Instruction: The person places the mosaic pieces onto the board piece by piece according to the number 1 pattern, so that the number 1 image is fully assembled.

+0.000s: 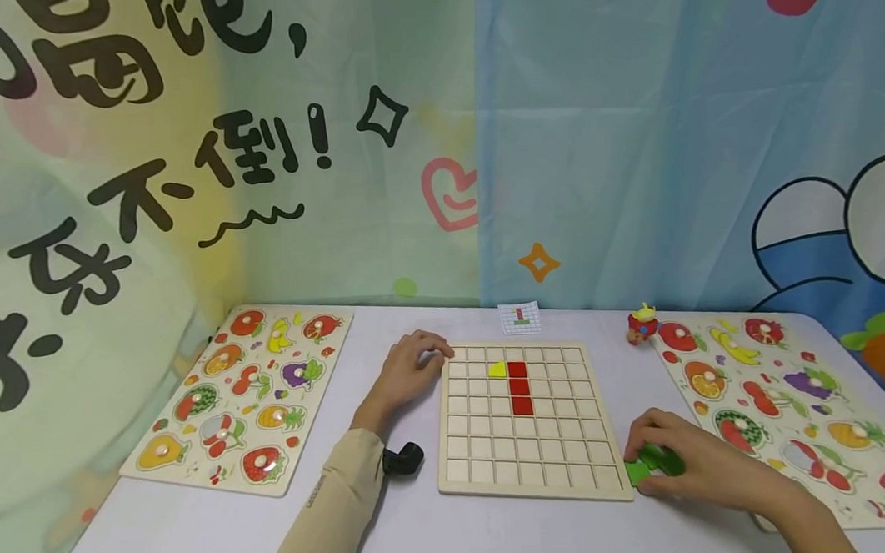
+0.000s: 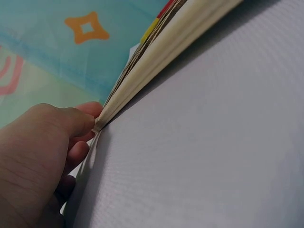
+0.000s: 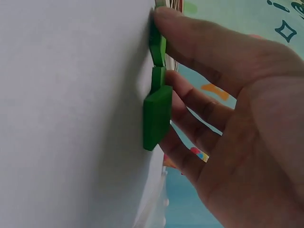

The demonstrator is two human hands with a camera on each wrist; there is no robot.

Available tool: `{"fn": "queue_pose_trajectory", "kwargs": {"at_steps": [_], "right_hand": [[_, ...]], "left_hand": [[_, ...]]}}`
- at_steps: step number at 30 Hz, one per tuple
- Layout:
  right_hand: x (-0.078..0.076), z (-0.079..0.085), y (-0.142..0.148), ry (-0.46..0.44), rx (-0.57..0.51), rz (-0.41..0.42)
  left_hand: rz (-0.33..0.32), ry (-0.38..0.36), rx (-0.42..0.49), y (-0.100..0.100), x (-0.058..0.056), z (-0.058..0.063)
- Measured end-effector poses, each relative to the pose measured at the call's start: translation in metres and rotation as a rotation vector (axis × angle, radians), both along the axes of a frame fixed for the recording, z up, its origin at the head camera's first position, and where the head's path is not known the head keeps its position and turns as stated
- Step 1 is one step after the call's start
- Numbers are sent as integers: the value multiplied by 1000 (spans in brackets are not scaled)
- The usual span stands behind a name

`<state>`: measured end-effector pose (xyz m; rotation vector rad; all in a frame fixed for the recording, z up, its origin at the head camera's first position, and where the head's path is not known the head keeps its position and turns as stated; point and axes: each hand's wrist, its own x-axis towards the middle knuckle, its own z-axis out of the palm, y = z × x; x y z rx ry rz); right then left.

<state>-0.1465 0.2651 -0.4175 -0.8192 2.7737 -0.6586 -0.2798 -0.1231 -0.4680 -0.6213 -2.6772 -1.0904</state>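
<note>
A square wooden grid board (image 1: pixel 536 494) lies flat on the table between the hands. Three red squares (image 1: pixel 519 387) form a column on it, with a yellow piece (image 1: pixel 497 370) with one slanted corner left of the top one. At the board's far left corner, the left hand (image 1: pixel 408 368) pinches the edge between thumb and fingers, as the left wrist view shows. Beside the near right corner, the right hand (image 1: pixel 696 457) has its thumb and fingers curled around several green blocks (image 3: pixel 157 116) on the table. The hand partly hides these blocks.
Behind the board lies a small pattern card (image 1: pixel 520 317). Fruit puzzle boards lie at the left (image 1: pixel 231 396) and right (image 1: pixel 787 409). A small red toy figure (image 1: pixel 642 324) stands by the right puzzle. A printed curtain (image 1: pixel 593 135) hangs behind the table.
</note>
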Motion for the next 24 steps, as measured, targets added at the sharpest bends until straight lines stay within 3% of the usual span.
{"fn": "queue_pose_trajectory", "kwargs": {"at_steps": [12,19,24], "right_hand": [[-2,-2,0,2,4,-34],[-5,-1,-2,11,-85,-24],[-7,1,-5,73,-125,-25]], "left_hand": [[-6,5,0,-1,0,-1],[-5,4,-12,-1,0,0],[-6,4,-14,-1,-1,1]]}}
